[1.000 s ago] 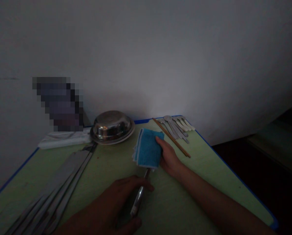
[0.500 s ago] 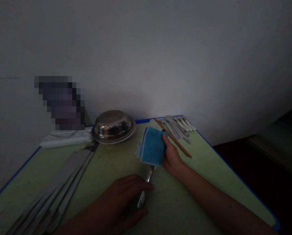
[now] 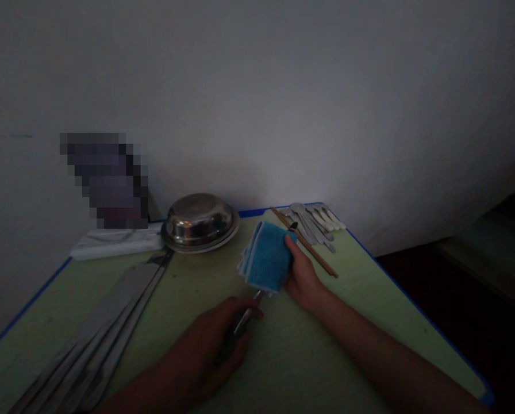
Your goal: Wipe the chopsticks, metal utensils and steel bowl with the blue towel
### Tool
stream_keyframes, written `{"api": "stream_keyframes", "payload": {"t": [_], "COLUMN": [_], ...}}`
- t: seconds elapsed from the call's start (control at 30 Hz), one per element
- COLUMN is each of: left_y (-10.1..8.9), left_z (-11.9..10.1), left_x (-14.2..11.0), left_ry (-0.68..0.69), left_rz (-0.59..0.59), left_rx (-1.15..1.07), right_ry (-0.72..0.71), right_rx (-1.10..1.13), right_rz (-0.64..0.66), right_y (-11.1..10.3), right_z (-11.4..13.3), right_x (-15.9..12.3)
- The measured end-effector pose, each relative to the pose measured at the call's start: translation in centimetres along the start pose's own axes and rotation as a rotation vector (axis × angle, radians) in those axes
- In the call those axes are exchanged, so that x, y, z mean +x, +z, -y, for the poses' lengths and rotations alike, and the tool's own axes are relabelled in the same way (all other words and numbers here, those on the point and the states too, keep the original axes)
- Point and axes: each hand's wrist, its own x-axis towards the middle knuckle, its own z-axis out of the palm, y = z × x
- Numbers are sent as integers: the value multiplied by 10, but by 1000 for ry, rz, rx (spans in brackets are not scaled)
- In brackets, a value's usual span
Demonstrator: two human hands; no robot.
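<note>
My left hand (image 3: 214, 345) is closed round the handle of a metal utensil (image 3: 245, 317), low in the middle of the green table (image 3: 369, 299). The utensil's upper part runs into a folded blue cloth (image 3: 266, 256). My right hand (image 3: 303, 277) grips that cloth, wrapped about the utensil. A dark tip sticks out of the cloth's far end, close to a pair of wooden chopsticks (image 3: 309, 248). The scene is dim.
An upturned steel bowl (image 3: 199, 221) sits on a plate at the back. Several spoons (image 3: 315, 221) lie at the far right corner. Long metal utensils (image 3: 106, 322) are spread on the left, and a white folded cloth (image 3: 115, 242) lies at the back left by the wall.
My left hand has slid up the handle toward the cloth. The utensil has pushed further through the cloth, so its tip now shows at the far end.
</note>
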Motion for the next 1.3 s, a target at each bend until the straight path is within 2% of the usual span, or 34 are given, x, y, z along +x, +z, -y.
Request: {"api": "stream_keyframes", "payload": {"t": [0.13, 0.23, 0.43, 0.7, 0.83, 1.03, 1.3], "left_y": [0, -1, 0, 2, 1, -1, 5], "left_z": [2, 1, 0, 1, 1, 0, 7], "left_x": [-1, 0, 2, 2, 3, 6, 5], "left_ry": [22, 62, 36, 51, 58, 76, -77], "left_rz": [-41, -10, 67, 70, 34, -96, -204], "left_rx": [62, 58, 61, 46, 34, 86, 121], "right_ry": [-1, 8, -12, -20, -5, 16, 2], "right_rx": [32, 38, 22, 10, 25, 28, 34], "right_rz": [6, 25, 22, 57, 5, 24, 49], "right_y": [1, 1, -1, -2, 0, 1, 0], "right_z": [1, 2, -1, -2, -1, 1, 0], "right_x": [-1, -1, 1, 2, 1, 0, 0]}}
